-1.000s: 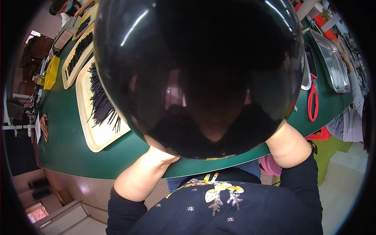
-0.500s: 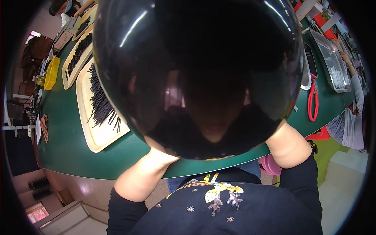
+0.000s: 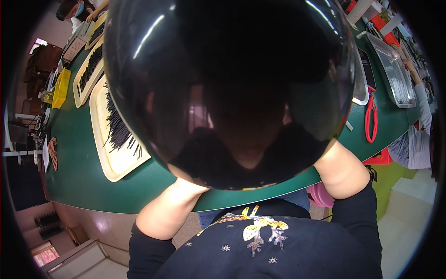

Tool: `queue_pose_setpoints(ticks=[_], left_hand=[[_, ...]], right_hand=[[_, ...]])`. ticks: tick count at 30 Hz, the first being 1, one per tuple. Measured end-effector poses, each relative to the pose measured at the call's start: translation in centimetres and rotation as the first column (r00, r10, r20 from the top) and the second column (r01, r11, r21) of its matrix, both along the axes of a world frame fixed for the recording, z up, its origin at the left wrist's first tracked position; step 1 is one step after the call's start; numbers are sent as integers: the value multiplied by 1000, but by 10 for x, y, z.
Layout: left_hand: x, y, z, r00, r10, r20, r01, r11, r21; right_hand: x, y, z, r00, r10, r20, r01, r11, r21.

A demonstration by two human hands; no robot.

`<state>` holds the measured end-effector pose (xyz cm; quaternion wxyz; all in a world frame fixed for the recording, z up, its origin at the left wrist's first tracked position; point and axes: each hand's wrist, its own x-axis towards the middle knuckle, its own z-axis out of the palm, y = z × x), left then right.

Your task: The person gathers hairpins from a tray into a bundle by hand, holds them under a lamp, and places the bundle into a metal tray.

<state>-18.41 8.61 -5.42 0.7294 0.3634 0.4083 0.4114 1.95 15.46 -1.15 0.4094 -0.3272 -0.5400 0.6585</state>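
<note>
A large, round, glossy black dome (image 3: pixel 227 102) fills the middle of the view and covers the work spot. Reflections of lights and of my upper body show on its surface. From the lower left my left forearm (image 3: pixel 169 204) runs up under the dome's edge, and my right forearm (image 3: pixel 346 169) goes under it from the lower right. Both hands are hidden behind the dome, so neither their fingers nor anything in them can be seen. Nearest my left arm lies a cream tray (image 3: pixel 116 173) holding many thin black sticks (image 3: pixel 121 128), partly covered by the dome.
Farther left are a second cream tray (image 3: pixel 78 98) of black pieces and a yellow bin (image 3: pixel 61 88). Right of the dome lie a phone (image 3: pixel 367 67), a red strap (image 3: pixel 370 123) and a clear tray (image 3: pixel 395 76) on the green table (image 3: pixel 69 172). A co-worker (image 3: pixel 74 9) sits far left.
The dome has shifted slightly left in the view, showing a little more of the metal tray at its right. My forearms have hardly moved.
</note>
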Motion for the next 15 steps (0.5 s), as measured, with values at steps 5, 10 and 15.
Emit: queue_pose_setpoints(ticks=[5,10,15], left_hand=[[-14,2,-14,912,-81,402,145,981,-130],[-8,7,-3,833,-120,541,227,965,-135],[-3,2,-1,921,-43,387,137,966,-218]], right_hand=[[2,5,-26,961,265,-83,-261,964,56],[6,8,-6,886,379,-267,-390,921,12],[-7,-3,-13,964,259,-54,-259,966,14]])
